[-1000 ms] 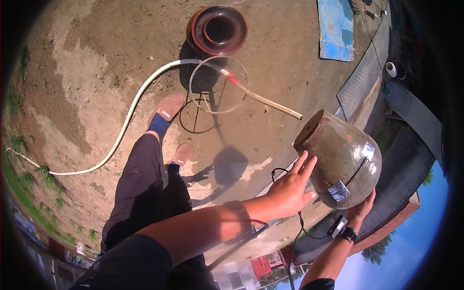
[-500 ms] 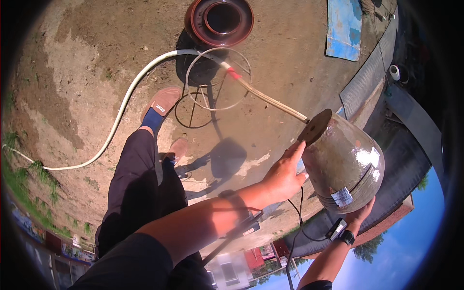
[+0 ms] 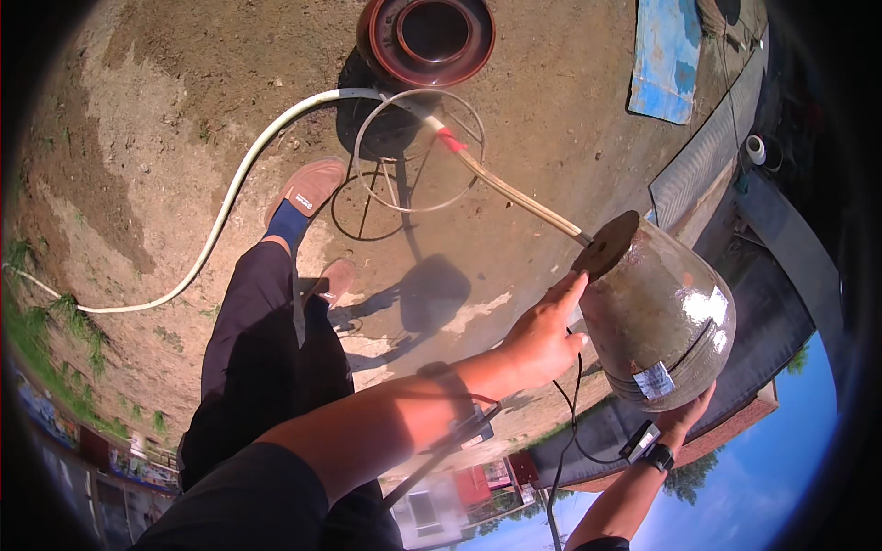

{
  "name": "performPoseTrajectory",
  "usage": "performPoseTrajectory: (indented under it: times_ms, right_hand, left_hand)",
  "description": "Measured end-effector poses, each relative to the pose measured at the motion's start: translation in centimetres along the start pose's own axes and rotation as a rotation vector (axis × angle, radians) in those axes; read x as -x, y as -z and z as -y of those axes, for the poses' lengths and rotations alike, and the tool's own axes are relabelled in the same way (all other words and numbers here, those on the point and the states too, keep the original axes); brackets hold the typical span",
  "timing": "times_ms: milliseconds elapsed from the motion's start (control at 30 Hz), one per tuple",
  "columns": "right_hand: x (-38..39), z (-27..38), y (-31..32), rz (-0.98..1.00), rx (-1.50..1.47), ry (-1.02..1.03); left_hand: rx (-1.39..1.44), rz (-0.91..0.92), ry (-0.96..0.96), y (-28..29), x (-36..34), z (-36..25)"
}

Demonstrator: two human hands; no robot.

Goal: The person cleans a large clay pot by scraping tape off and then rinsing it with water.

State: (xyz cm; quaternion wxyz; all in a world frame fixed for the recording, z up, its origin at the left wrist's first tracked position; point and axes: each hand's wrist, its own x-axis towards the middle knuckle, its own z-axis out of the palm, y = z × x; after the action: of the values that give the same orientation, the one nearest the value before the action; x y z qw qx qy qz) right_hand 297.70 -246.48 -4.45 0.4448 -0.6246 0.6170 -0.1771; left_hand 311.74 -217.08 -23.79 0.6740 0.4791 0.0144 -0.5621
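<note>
A large glossy grey-brown ceramic jar (image 3: 657, 321) is held tilted at the right, a pale label on its side. Its dark brown round end faces up and left; I cannot tell whether that is the base or the mouth. My left hand (image 3: 544, 342) has its index finger stretched against the jar's edge beside that end, its other fingers partly hidden. Under the wider end, my right hand (image 3: 684, 418) supports the jar, most of its fingers hidden behind it. A tan stick-like pipe (image 3: 519, 197), joined by red tape to a white hose (image 3: 241, 184), reaches the dark end.
A thin metal ring stand (image 3: 480, 138) is near my feet, beyond it a reddish-brown glazed jar (image 3: 434, 69). A blue sheet (image 3: 663, 60) and a corrugated panel (image 3: 703, 138) lie at the far right. A black cable (image 3: 573, 404) hangs between my arms.
The jar sits slightly lower and further right in view, and the dark end shows a little more. My left hand has shifted slightly with it. The ground and stand have barely moved.
</note>
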Motion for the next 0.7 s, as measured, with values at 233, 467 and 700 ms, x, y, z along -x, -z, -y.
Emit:
performPoseTrajectory:
  times_ms: [233, 467, 700]
  right_hand:
    - [-0.5, 0.3, -0.5, 0.048, 0.061, 0.031]
    - [-0.4, 0.5, -0.9, 0.053, 0.116, 0.063]
    - [-0.3, 0.5, 0.0, 0.113, 0.093, 0.063]
  left_hand:
    - [0.034, -0.035, -0.052, 0.4, 0.6, 0.2]
    - [0.02, -0.023, -0.013, 0.5, 1.0, 0.9]
    - [0.075, -0.014, -0.032, 0.4, 1.0, 1.1]
